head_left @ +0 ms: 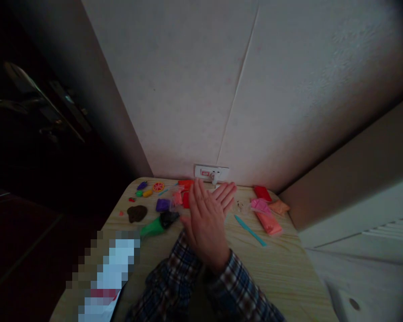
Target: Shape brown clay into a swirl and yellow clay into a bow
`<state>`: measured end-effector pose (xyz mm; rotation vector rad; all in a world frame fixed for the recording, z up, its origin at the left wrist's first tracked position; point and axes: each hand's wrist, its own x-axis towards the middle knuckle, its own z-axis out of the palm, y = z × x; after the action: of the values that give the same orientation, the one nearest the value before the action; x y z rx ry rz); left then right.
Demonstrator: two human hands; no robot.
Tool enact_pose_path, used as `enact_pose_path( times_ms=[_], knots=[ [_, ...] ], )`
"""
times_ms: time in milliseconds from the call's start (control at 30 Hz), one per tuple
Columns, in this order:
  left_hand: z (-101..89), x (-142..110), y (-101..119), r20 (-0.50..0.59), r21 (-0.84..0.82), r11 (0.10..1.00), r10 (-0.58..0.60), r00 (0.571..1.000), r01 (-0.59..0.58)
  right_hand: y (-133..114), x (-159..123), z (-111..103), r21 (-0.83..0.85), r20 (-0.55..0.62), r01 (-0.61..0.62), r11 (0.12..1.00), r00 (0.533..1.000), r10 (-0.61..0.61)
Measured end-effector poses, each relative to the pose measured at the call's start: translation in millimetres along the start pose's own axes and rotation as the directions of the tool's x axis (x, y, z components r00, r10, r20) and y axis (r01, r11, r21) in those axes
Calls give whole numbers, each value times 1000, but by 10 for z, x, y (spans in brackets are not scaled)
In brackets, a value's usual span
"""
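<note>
My right hand (206, 223) lies palm down across my left hand (226, 196), above the middle of the table. Both hands have their fingers stretched out. Most of the left palm is covered, so whether anything sits between the palms is hidden. Close to the left wrist lies a green and black packet (154, 226). Just beyond the hands are a red packet (186, 200) and a purple packet (163, 205). A blue plastic modelling tool (250, 230) rests to the right of the hands.
Small fruit-like pieces, including an orange-red slice (158, 187), lie at the back left near a brown lump (136, 213). Several pink, red and orange packets (269, 222) are at right. A lit, blurred-out screen (110, 273) is at front left. A wall socket (204, 172) sits behind the table.
</note>
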<state>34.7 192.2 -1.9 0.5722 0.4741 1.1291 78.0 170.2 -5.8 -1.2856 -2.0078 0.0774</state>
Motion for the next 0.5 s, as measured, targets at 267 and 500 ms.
enact_pose_path(
  times_ms=[267, 500],
  knots=[
    [-128, 125, -11, -97, -161, 987, -20, 995, 5, 29, 52, -23, 44, 149, 104, 994, 983, -109],
    [39, 85, 151, -68, -133, 991, -22, 997, 13, 71, 210, -148, 21, 74, 24, 999, 997, -26]
  ],
)
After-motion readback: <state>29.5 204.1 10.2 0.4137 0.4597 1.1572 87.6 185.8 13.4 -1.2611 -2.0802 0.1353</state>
